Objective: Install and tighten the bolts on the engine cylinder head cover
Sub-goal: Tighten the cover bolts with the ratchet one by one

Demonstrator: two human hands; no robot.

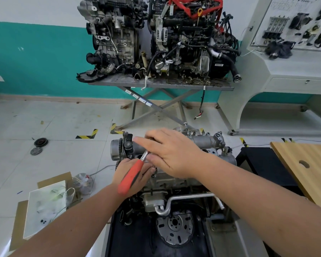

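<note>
A: In the head view, what do the two hands do?

B: Both are in the middle of the frame, over the engine (174,182) that stands at the lower centre. The left hand (132,175) holds a ratchet (132,175) with a red handle; the fingers are curled round the handle, which lies across the palm and points to the lower left. The metal shaft goes up and to the right, under the right hand.

A: And the right hand?

B: The right hand (172,153) lies over the top of the engine, palm down. Its fingers are stretched to the left, rather straight and a little apart. The fingertips hide the head of the ratchet, so I cannot tell whether they pinch something.

A: Where is the cover with the bolts?

B: The cover (208,143) is the grey metal part on top of the engine, mostly to the right of the right hand. The bolts I cannot see clearly.

A: What is around?

B: Two other engines (156,38) stand on a metal table (161,84) at the upper centre. A wooden board (304,167) is at the right edge, and cardboard (20,219) with a plastic bag (46,204) at the lower left.
</note>
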